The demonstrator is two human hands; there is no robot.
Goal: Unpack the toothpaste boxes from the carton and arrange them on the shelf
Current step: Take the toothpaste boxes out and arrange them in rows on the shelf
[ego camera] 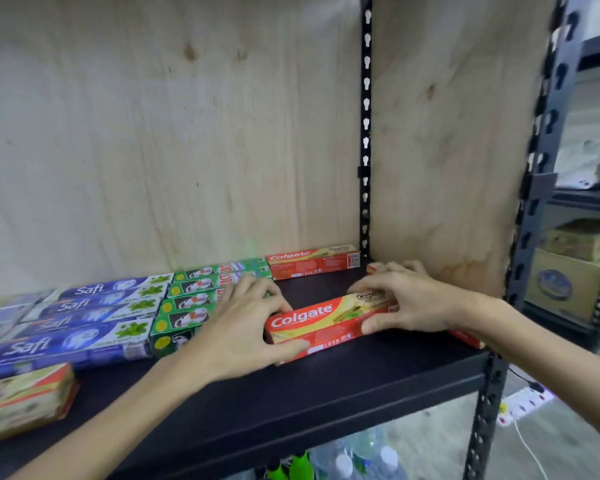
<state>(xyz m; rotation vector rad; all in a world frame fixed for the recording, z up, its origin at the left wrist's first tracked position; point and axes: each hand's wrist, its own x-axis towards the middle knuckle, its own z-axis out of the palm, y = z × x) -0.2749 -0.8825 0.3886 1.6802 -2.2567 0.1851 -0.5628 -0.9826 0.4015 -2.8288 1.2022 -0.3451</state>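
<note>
On the far left of the black shelf (326,403), a red-and-cream pack (21,400) lies near the front edge, with blue Safi boxes (70,320) behind it and green boxes (194,299) beside those. Next, the left hand (243,334) curls its fingers (257,292) and thumb around the left end of a red Colgate box (316,323) lying on the shelf. At that box's right end, the right hand (406,303) pinches it between bent fingers (371,289) and thumb. Another Colgate box (312,263) sits against the plywood back.
</note>
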